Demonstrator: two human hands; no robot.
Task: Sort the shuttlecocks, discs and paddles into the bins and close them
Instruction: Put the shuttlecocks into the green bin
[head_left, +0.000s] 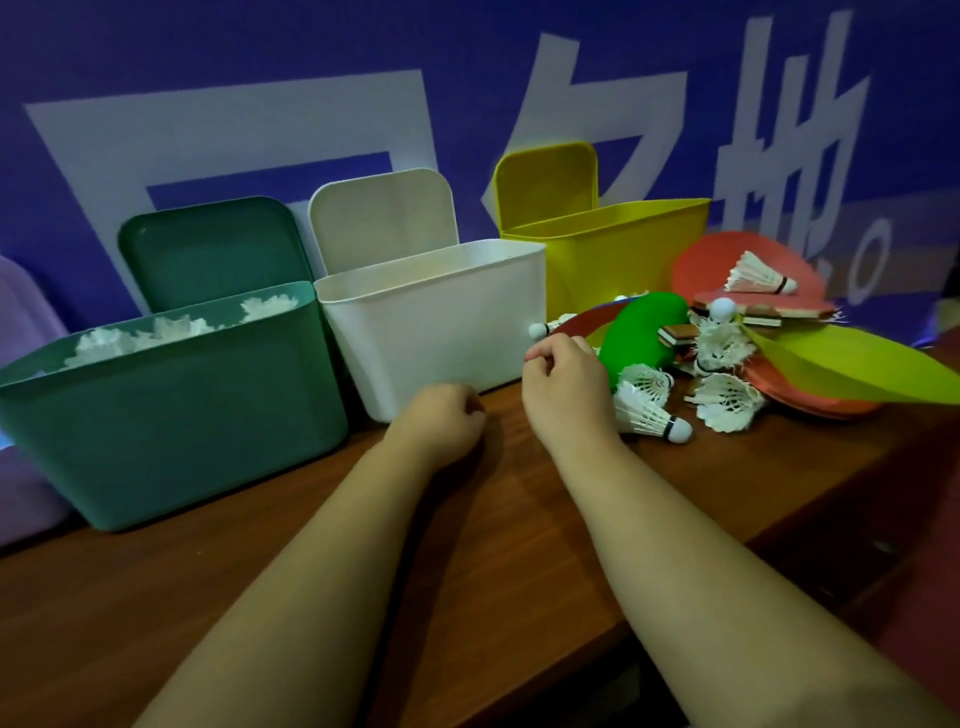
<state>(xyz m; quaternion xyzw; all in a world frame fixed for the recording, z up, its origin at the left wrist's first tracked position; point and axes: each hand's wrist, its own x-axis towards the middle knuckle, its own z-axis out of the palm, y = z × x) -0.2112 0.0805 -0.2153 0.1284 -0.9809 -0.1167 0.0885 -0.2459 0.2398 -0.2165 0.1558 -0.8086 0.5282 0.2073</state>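
Next shuttlecock pick, both hands empty

The left hand (441, 421) is fisted low over the table (311, 597). The right hand (563, 387) is curled on nothing visible beside the nearest shuttlecock (649, 418). Best pinch its cork, not the feathers, then carry it left into the green bin (171, 415).

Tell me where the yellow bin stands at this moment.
In the head view the yellow bin stands at the right end of the bin row, just right of the white bin; the red paddle lies at its front right.
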